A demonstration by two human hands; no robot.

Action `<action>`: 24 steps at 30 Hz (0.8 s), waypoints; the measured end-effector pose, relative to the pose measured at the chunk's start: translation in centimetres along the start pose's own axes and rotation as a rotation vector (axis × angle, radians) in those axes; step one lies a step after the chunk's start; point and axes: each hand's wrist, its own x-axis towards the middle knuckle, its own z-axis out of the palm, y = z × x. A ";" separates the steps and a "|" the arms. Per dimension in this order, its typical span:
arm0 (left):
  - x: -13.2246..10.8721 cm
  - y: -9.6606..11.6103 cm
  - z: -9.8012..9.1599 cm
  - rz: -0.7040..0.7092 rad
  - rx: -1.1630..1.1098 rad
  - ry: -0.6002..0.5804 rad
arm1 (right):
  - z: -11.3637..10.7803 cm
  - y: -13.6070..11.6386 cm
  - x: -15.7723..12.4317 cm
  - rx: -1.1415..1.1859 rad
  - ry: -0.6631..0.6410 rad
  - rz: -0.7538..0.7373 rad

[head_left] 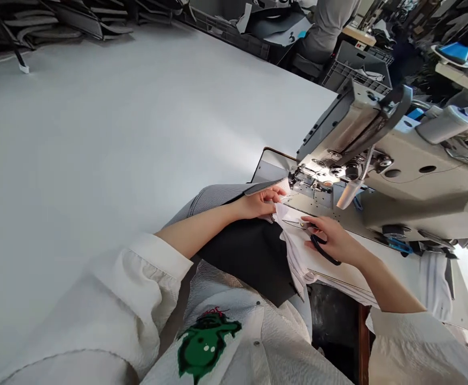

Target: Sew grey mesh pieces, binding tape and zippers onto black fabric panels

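Note:
Close to the needle area of a sewing machine [338, 128], my left hand [258, 204] is closed on the edge of a fabric piece [284, 211] that is white with thin stripes. My right hand [334, 239] holds a pair of scissors [324, 251] by their black handles. Their blades point left over the white fabric, towards my left fingers. A black panel [250, 254] and a grey striped panel [213, 199] lie across my lap and under my left forearm. Whether the blades touch the cloth I cannot tell.
A broad white table [117, 123] stretches away to the left. Stacked dark pieces [37, 24] lie at its far left. Beyond it, a person in grey [330, 27] sits near a grey crate [358, 67]. Striped cloth [435, 280] hangs at the right.

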 end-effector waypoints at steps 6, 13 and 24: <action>0.2 -0.1 0.2 -0.062 -0.091 -0.006 | -0.2 -0.8 0.9 -0.138 0.009 0.020; -0.1 0.6 0.6 -0.078 -0.155 0.054 | 0.1 0.9 0.7 -0.136 0.030 0.094; 0.2 0.1 0.4 -0.050 -0.144 0.031 | -0.1 -0.7 1.0 -0.037 0.045 -0.018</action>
